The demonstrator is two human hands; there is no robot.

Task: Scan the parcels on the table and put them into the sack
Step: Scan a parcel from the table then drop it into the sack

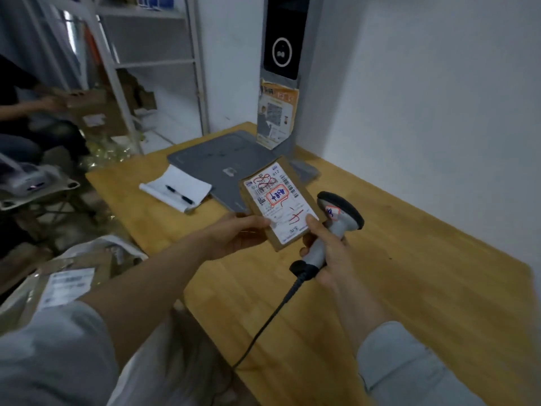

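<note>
- A wooden table (395,288) fills a white-walled corner; one shelf rack (152,63) is seen at 11 o'clock.
- One cardboard parcel (281,200), label up, is gripped at its near edge by the left hand (234,234), above the table.
- One scanner (336,221) is clenched in the right hand (330,253), at 4 o'clock of the parcel.
- At 10 o'clock behind it, one grey pad (210,162), one notepad (175,186) and one pen (179,194) are laid.
- One white sack (126,249), a labelled package (67,285) inside, is seen at 8 o'clock, off the table.

Left hand (234,235) holds labelled parcel (281,203) above table (409,259); right hand (330,247) grips scanner (336,218), apparently touching parcel.
</note>
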